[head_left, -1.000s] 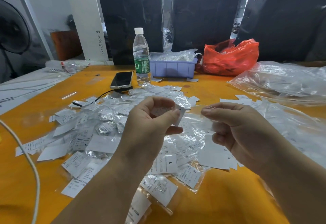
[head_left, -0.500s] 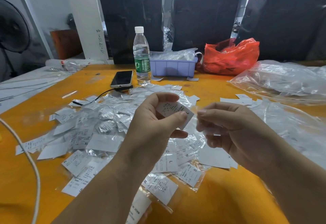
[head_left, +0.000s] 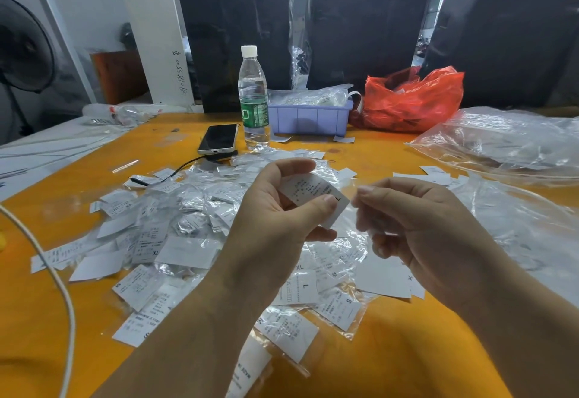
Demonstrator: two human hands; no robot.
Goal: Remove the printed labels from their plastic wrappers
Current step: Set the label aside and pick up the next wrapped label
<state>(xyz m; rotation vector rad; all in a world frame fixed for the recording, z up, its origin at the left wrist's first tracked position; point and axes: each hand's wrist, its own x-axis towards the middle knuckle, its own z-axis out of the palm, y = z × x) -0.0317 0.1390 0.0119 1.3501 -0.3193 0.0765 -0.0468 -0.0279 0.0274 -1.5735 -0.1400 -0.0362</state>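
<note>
Left hand [head_left: 275, 209] raised above the table, thumb and curled fingers pinching a printed label [head_left: 313, 192], white with small dark print and a letter at its right end. Right hand [head_left: 416, 225] just beside it, fingers curled, thumb and forefinger pinched together at the label's right edge on a clear wrapper [head_left: 366, 228]; wrapper barely visible, trailing down below the fingers. Whether the label's end lies inside the wrapper: cannot tell.

Under both hands, spread over the orange table [head_left: 391, 350], a loose pile of labels and wrappers [head_left: 175, 241], some labels bare, some inside crinkled clear plastic, sizes such as XL, L, M and S readable on a few. Nearest the camera, a wrapped label [head_left: 286, 332] marked M, and further right one marked S [head_left: 340, 306].

At the left edge, a white cable [head_left: 59, 288] curving across the tabletop. Beyond the pile, a dark phone [head_left: 219, 139] lying flat, with a thin black cord [head_left: 175, 170] running from under it into the pile. Just right of the phone, an upright water bottle [head_left: 253, 97] with a white cap and green band. Next to that, a lilac bin [head_left: 308, 118] filled with clear-bagged items, then a red plastic bag [head_left: 413, 100]. Along the right side, large clear plastic bags [head_left: 507, 144] lying rumpled on the table. Behind everything, dark wrapped bundles [head_left: 363, 21] standing upright, and a fan [head_left: 22, 50] at far left.
</note>
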